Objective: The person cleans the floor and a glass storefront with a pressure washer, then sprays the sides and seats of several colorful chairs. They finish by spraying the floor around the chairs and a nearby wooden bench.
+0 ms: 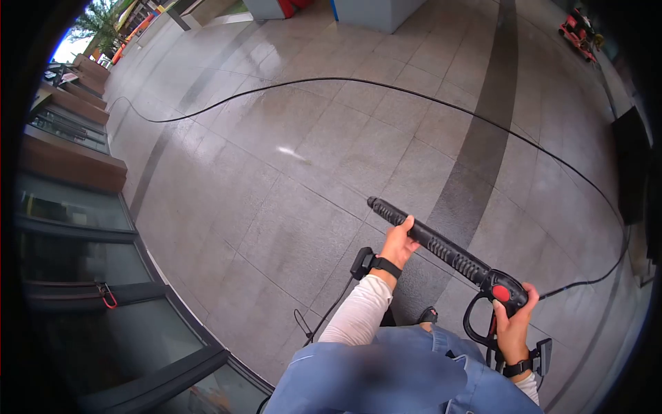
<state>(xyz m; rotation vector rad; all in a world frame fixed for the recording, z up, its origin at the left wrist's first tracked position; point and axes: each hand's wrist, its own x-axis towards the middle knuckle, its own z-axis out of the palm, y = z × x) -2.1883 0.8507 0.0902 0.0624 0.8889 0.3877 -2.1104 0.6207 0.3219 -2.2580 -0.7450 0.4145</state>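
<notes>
A black pressure washer gun (455, 256) with a red round badge lies across in front of me, its nozzle end pointing up and left. My left hand (398, 243) is closed around the ribbed barrel near the front. At the rear, my right hand (512, 330) wraps the grip behind the trigger guard, with the thumb toward the red trigger. From the gun's back end a black hose (586, 282) runs off to the right. Both wrists wear black straps with small devices on them.
The same hose loops in a wide arc over the wet tiled floor (276, 200). Glass doors (103, 338) line the left, one with a red-looped lock (107, 295). A red wheeled machine (579, 34) stands far right. A grey block (376, 14) is at the top.
</notes>
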